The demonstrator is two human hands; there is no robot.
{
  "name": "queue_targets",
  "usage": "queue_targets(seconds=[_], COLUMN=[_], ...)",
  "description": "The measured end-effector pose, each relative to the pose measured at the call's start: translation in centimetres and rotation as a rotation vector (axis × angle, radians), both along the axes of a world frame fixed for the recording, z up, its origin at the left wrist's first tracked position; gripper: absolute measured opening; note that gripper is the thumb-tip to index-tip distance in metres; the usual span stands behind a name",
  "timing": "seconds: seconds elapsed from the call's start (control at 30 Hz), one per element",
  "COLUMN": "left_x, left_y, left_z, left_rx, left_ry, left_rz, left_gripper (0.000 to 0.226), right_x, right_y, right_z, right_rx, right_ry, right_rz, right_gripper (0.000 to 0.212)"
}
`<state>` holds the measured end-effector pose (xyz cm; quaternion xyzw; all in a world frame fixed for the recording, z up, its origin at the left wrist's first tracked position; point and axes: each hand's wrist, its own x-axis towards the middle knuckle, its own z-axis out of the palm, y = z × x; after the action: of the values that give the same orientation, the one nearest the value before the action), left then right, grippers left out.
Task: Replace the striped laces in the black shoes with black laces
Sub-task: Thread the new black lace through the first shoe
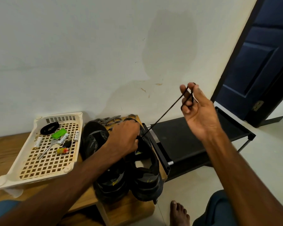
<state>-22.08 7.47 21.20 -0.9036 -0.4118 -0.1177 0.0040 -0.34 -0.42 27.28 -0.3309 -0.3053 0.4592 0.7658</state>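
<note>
Two black shoes stand side by side on a wooden bench [134,207]: the left shoe [98,144] and the right shoe [147,176]. My left hand [126,137] grips the right shoe's upper near the eyelets. My right hand [196,108] is raised to the right and pinches a black lace [165,113], which runs taut down to the shoe. The striped laces [111,120] lie loose on the bench behind the shoes, by the wall.
A cream perforated tray [44,162] to the left holds a coiled black lace [49,127], batteries, a green tag and keys. A low black rack [191,144] stands right of the bench. A dark door [261,62] is at far right. My bare foot [178,212] is on the floor.
</note>
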Motion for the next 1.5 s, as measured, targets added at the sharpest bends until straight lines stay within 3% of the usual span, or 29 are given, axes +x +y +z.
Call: queue_targets(seconds=[0.07,0.13,0.2,0.27,0.37,0.5,0.57,0.67,0.73,0.8,0.93,1.0,1.27,1.4,1.5], left_x=[0.1,0.0,-0.4,-0.8,-0.9,-1.2,-1.3,-1.5,-1.3,-1.1,-1.1,-1.1,-1.4,-1.1,-1.1], left_y=[-0.2,-0.3,-0.3,-0.5,-0.7,-1.0,-1.3,-1.9,-2.4,-2.4,-1.8,-1.6,-1.5,-2.1,-2.2], left_z=[0.1,0.3,0.7,1.1,1.5,1.2,0.8,0.3,0.0,-0.3,-0.5,-0.6,-0.6,0.1,0.7], left_rx=[0.047,0.055,-0.010,-0.097,-0.163,-0.195,-0.222,-0.251,-0.230,-0.210,-0.233,-0.229,-0.185,-0.100,-0.111], left_ry=[0.019,0.006,-0.095,-0.230,-0.427,-0.393,-0.361,-0.317,-0.276,-0.232,-0.207,-0.206,-0.268,-0.305,-0.276], left_rz=[0.065,0.095,0.111,0.120,0.122,0.129,0.135,0.161,0.196,0.227,0.244,0.226,0.125,0.211,0.246], left_gripper=[0.011,0.008,0.006,0.004,0.005,0.003,0.022,0.057,0.065,0.064,0.062,0.061,0.042,0.014,0.022], right_x=[0.1,-0.1,-0.9,-1.8,-2.7,-3.2,-3.4,-4.0,-4.5,-4.7,-3.2,-2.1,-0.3,-0.3,-0.9], right_y=[0.1,0.4,0.8,1.0,1.6,2.4,2.7,3.2,3.6,3.8,3.2,2.6,1.9,1.5,1.5], right_z=[-0.6,-1.5,-2.5,-3.5,-4.2,-4.5,-4.7,-5.0,-5.2,-4.6,-2.9,-2.8,-3.7,-3.8,-3.5], right_rx=[-0.126,-0.222,-0.392,-0.531,-0.550,-0.507,-0.500,-0.542,-0.551,-0.510,-0.430,-0.448,-0.611,-0.532,-0.483], right_ry=[-0.341,-0.968,-1.469,-1.617,-1.566,-1.556,-1.583,-1.638,-1.650,-1.613,-1.316,-1.260,-1.478,-1.425,-1.349], right_rz=[-0.131,-0.223,-0.012,0.301,0.408,0.156,0.089,0.201,0.253,0.247,0.121,0.065,0.092,0.015,-0.002], right_gripper=[0.022,0.019,0.017,0.023,0.016,0.011,0.016,0.019,0.017,0.016,0.016,0.014,0.022,0.022,0.018])
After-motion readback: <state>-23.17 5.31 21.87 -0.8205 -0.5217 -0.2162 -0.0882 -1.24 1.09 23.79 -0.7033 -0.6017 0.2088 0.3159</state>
